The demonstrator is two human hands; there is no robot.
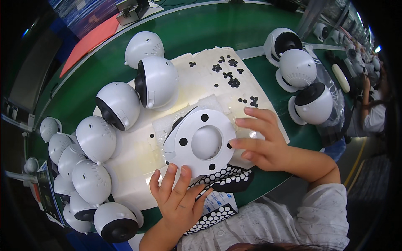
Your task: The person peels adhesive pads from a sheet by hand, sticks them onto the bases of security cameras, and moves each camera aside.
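Apparently, you seat a black pad (229,146) on the white base (190,129), right hand (268,144) fingers spread, left hand (180,205) grip unclear; next likely calls for firm pressing.

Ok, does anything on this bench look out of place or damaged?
Two small things: the cream sheet has a ragged far edge, and one black dot lies alone left of the white ring base, away from the dot clusters at upper right. Nothing else stands out.

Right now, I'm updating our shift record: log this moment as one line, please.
right hand: fingertip at black dot | left hand: fingertips at white ring, near dotted sheet | white units: left and right
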